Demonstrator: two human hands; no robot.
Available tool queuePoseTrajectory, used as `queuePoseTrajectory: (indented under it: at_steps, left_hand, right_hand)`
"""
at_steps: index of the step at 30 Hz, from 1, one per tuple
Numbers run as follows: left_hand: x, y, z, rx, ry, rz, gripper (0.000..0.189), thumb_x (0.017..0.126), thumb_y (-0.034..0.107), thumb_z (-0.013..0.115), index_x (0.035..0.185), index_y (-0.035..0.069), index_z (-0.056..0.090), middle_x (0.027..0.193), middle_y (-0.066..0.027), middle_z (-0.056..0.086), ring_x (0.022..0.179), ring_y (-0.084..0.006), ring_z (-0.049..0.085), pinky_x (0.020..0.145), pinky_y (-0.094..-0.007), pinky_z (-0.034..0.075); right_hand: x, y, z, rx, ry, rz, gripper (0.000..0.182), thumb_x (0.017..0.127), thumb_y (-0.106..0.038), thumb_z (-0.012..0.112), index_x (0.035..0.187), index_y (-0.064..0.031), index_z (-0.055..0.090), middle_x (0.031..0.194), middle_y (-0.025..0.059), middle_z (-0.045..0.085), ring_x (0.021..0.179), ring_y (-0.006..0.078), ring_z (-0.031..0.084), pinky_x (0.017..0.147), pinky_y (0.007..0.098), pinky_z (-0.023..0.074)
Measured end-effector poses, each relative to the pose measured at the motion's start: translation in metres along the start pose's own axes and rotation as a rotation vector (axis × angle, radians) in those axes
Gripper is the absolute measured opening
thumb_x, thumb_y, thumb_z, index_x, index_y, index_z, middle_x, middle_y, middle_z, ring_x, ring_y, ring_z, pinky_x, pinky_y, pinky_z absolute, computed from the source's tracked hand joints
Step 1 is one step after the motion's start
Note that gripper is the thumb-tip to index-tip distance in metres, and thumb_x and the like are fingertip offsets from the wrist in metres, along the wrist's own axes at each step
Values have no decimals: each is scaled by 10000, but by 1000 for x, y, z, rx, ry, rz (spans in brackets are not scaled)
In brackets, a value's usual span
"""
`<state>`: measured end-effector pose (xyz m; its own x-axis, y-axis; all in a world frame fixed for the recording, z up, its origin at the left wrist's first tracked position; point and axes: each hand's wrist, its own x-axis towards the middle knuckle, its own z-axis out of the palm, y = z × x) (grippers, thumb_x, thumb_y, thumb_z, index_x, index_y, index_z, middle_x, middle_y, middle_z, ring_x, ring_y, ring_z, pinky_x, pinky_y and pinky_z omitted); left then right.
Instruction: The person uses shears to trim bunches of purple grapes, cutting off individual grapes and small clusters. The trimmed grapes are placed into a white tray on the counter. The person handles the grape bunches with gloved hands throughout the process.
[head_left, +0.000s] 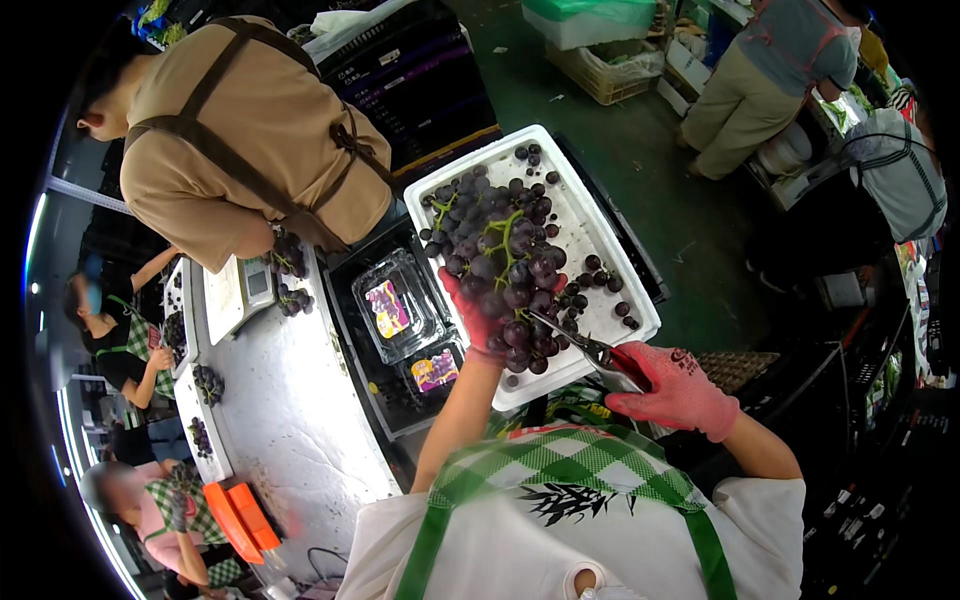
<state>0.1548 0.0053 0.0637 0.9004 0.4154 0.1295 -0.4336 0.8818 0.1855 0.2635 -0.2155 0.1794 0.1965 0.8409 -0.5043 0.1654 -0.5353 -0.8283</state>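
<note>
My left hand (474, 319), in a red glove, holds up a bunch of dark purple grapes (517, 262) from below, its fingers partly hidden behind the fruit. A green stem (511, 238) runs along the bunch's upper side. In my right hand (671, 390), also red-gloved, are small metal scissors (592, 346) whose blades reach the lower grapes. Beneath lies a white foam box (634, 300) with more grapes at its far end and loose single grapes (592, 279) at its right side.
Left of the box, a black crate (375, 397) contains clear plastic punnets (397, 304) with printed labels. Beyond it are a metal table (300, 420), a weighing scale (251, 281) and an orange object (241, 517). A co-worker (247, 142) stands close at the upper left, near stacked dark crates (405, 82).
</note>
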Motion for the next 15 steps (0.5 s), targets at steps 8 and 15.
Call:
queuePoseTrajectory:
  at_steps: [8,15]
  left_hand:
    - [-7,-9,-30,115,162,101,746,915,640,333,1405,80,387,1345,-139,491,1196,-321,518,1023,-452,430]
    - [-10,-1,-31,82,144,62,726,920,624,341,1395,78,396,1336,-140,497,1190,-317,518,1014,-448,438]
  right_hand:
    - [-1,12,5,-536,243,-137,443,784,-376,675,1090,-91,527,880,118,629,796,297,632,691,419,480]
    - [3,16,15,-644,385,-246,431,722,-302,750,1058,-86,589,821,101,618,746,287,607,642,384,482]
